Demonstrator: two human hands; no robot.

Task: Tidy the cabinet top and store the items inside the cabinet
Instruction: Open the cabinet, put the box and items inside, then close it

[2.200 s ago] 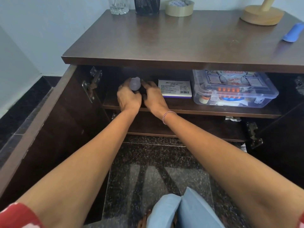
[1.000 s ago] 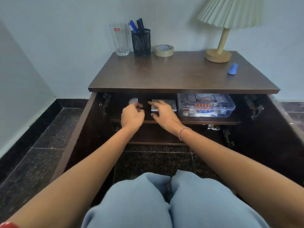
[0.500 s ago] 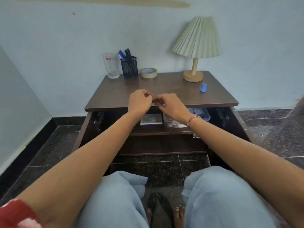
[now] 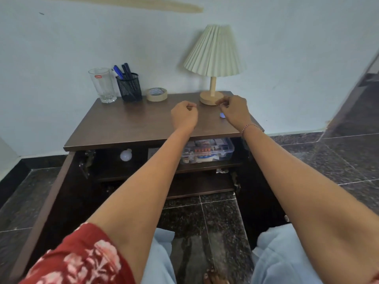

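Note:
The dark wooden cabinet top point(image 4: 131, 124) carries a drinking glass point(image 4: 102, 85), a black mesh pen holder point(image 4: 130, 88) and a tape roll point(image 4: 156, 94) at the back left, and a lamp point(image 4: 213, 64) at the back right. A small blue object point(image 4: 222, 115) lies in front of the lamp base, partly hidden by my right hand point(image 4: 234, 112), which hovers over it with bent fingers and holds nothing. My left hand point(image 4: 184, 116) floats above the middle of the top, curled into an empty fist. Inside on the shelf sit a white bulb point(image 4: 126, 155) and a clear plastic box point(image 4: 207, 151).
Both cabinet doors stand open; the left door point(image 4: 47, 203) swings out toward me. A small flat box point(image 4: 152, 153) on the shelf is mostly hidden behind my left forearm. A dark stone floor point(image 4: 328, 160) surrounds the cabinet, and a white wall stands behind it.
Both hands left the bulb on the inner shelf, rose above the cabinet top and parted. My right hand moved right over the blue object. The view pulled back and up.

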